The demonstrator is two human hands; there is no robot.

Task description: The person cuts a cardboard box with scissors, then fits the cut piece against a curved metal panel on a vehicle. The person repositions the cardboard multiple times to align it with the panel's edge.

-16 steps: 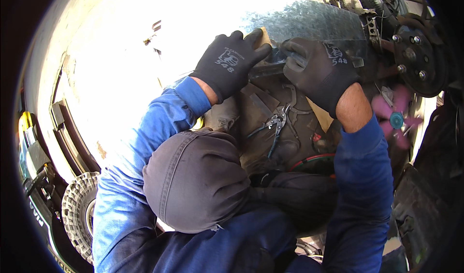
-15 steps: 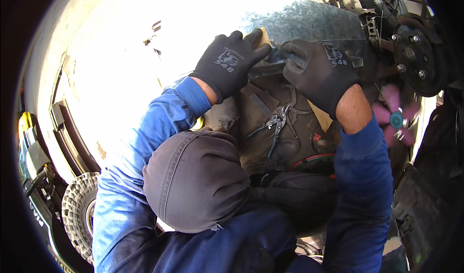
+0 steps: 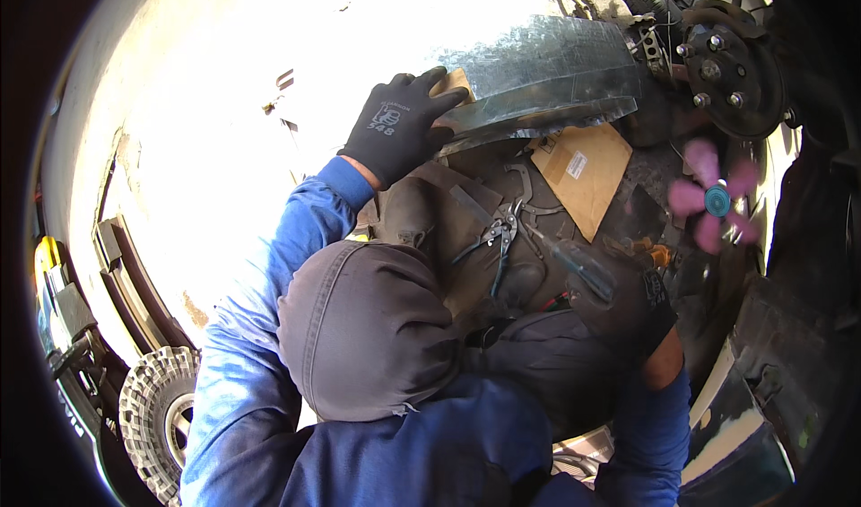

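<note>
A bent piece of galvanized sheet metal [image 3: 556,58] lies ahead, its near edge folded down. At its left end my left hand [image 3: 395,130], in a black glove, grips a small tan piece of cardboard [image 3: 454,83] against the metal, fingers over it and thumb lower at the edge. My right hand [image 3: 623,310], gloved too, is low on the right near my knee. It is closed around a screwdriver-like tool [image 3: 581,266] with a pale see-through handle, blurred by motion. Locking pliers [image 3: 508,233] with blue-grey handles lie on the floor between my hands.
A tan cardboard sheet [image 3: 583,170] with a white label lies beneath the metal's near edge. To the right are a wheel hub [image 3: 731,72] with studs and a pink fan [image 3: 716,200]. A knobby tyre [image 3: 157,417] stands at lower left. An orange item [image 3: 659,254] lies near my right hand.
My right hand has left the sheet metal and come down toward my knee, uncovering the labelled cardboard. My left hand stays at the metal's left end. The view has shifted slightly.
</note>
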